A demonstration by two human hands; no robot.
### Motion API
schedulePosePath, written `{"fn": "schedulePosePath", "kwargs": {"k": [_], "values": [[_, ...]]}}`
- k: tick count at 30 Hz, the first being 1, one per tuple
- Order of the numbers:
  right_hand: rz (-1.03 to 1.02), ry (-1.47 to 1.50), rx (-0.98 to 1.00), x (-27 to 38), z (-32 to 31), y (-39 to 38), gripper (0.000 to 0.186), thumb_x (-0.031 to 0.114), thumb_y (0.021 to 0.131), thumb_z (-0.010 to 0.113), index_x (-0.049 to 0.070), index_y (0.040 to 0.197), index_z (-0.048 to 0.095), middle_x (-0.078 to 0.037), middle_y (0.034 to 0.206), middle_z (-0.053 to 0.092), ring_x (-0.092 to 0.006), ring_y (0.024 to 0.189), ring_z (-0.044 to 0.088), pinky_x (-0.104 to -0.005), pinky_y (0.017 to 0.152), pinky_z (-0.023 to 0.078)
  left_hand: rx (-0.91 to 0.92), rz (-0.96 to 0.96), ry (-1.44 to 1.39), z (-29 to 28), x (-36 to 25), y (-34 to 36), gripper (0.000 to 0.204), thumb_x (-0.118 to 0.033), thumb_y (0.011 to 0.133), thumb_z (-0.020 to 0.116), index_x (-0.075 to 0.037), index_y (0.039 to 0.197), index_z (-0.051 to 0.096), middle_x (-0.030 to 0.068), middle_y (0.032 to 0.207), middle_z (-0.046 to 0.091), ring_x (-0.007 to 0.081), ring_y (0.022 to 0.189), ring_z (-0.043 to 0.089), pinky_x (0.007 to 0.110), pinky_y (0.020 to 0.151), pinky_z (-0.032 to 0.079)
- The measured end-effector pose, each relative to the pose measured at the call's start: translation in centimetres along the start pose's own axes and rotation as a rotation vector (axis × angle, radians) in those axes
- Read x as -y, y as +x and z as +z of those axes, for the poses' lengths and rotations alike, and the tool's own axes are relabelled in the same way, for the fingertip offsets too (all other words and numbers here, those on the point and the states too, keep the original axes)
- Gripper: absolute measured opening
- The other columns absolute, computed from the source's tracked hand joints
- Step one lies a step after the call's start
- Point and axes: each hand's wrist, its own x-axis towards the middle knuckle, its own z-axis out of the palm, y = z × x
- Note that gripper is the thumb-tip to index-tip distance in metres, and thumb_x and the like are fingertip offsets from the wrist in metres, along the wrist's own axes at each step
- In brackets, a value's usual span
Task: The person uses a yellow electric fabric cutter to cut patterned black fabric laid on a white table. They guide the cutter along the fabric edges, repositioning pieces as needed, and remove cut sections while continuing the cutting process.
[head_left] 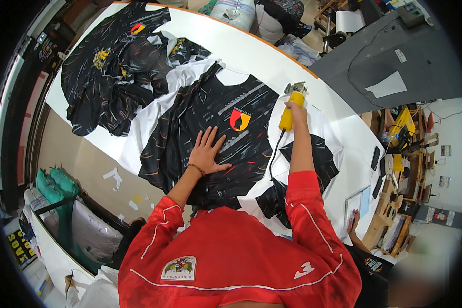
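Note:
My left hand lies flat with fingers spread on a black printed fabric panel that bears a red-and-yellow shield emblem. In my right hand is a yellow electric fabric cutter, its metal head pointing away from me at the panel's right side. A black cord runs from the cutter's near end down over the fabric. White fabric margins surround the black print, and another black piece lies beside my right forearm. Where the blade meets the cloth is too small to tell.
A heap of black printed fabric covers the far left of the white table. A grey machine stands at the back right. Another person's hand rests by a notepad at the right edge. Bags sit beyond the table.

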Motion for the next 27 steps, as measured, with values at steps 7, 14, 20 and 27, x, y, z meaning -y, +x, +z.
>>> {"fn": "schedulePosePath", "kwargs": {"k": [7,14,20,27], "values": [[-0.043,0.246,0.17,0.2,-7.8,-10.7,0.042,0.024,0.087,0.079,0.002,0.117,0.059,-0.013,0.087,0.066,-0.0278,0.07,0.072,-0.043,0.055,0.06,-0.09,-0.039,-0.057,0.4,-0.8,0.2,0.102,-0.073,0.073,0.078,-0.009,0.149,0.055,0.0243,0.161,0.04,0.0437,0.154,0.029,0.06,0.127,0.018],[-0.065,0.256,0.099,-0.8,-14.9,-19.5,0.035,0.016,0.087,0.077,0.002,0.115,0.061,-0.012,0.087,0.067,-0.0247,0.067,0.071,-0.039,0.055,0.057,0.014,0.297,-0.339,4.6,-11.4,4.4,0.094,-0.061,0.079,0.08,-0.002,0.146,0.054,0.0265,0.155,0.044,0.0451,0.148,0.036,0.056,0.124,0.03],[-0.096,0.302,0.025,-4.0,-18.1,-23.1,0.037,0.014,0.086,0.078,0.001,0.116,0.061,-0.012,0.088,0.067,-0.0242,0.067,0.07,-0.0385,0.057,0.058,0.289,0.525,-0.033,8.4,-21.3,3.3,0.113,-0.068,0.079,0.078,-0.004,0.161,0.034,0.0222,0.158,0.045,0.0401,0.149,0.039,0.055,0.124,0.027],[-0.095,0.394,-0.01,-8.8,-20.5,-26.9,0.037,0.01,0.086,0.077,0.001,0.118,0.06,-0.011,0.089,0.066,-0.0233,0.067,0.069,-0.0369,0.059,0.058,0.494,0.145,-0.226,9.8,-20.1,10.3,0.048,-0.035,0.093,0.07,-0.008,0.132,0.062,0.0227,0.104,0.074,0.0435,0.106,0.071,0.054,0.091,0.055]]}}
